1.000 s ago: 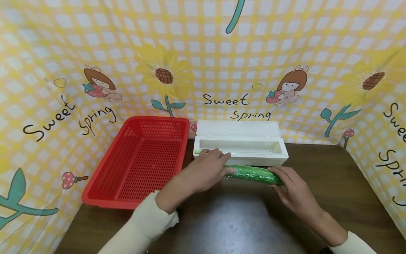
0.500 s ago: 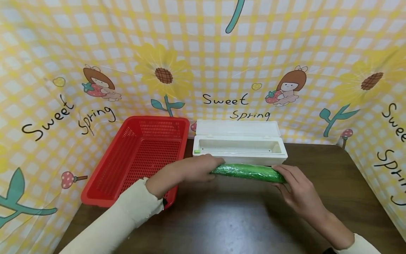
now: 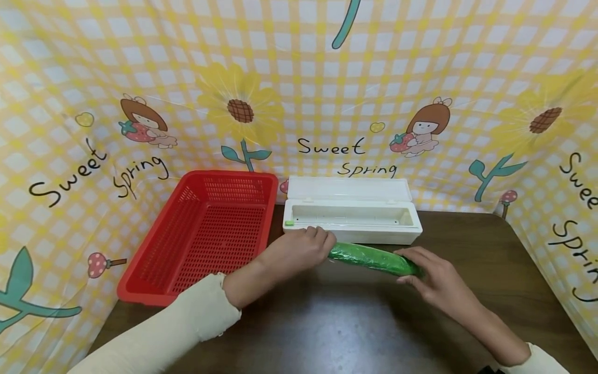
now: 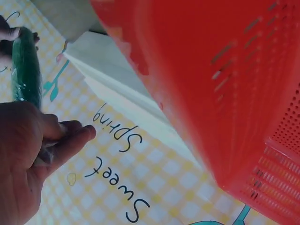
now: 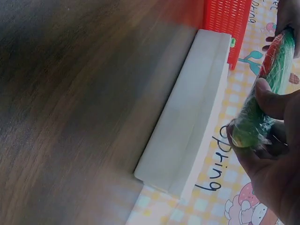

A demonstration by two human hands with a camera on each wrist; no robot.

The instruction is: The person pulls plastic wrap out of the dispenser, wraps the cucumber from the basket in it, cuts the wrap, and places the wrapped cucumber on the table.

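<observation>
Above the table, a green cucumber [image 3: 369, 257] in shiny clear plastic film spans both hands, tilted slightly down to the right. Its left end is gripped by the left hand [image 3: 301, 249], whose fingers cover that end. In the left wrist view, a bit of bunched film [image 4: 43, 158] shows between the left thumb and fingers. The right hand [image 3: 434, 272] holds the other end; the right wrist view has the thumb laid along the cucumber [image 5: 253, 119], loose film crinkled at its tip. Just behind stands a white cling film dispenser box [image 3: 359, 238], lid raised.
A red perforated plastic basket [image 3: 131, 293] stands left of the box, beside the left forearm. Brown wooden tabletop [image 3: 345, 322] lies below the hands. Yellow checked cloth [image 3: 327, 78] hangs behind and at both sides. A small green slider [image 3: 289, 223] sits at the box's left front corner.
The left hand shifted left along the cucumber and turned over, then came back slightly right, now gripping the left end. The cucumber's right end dipped a little, with the right hand still holding it.
</observation>
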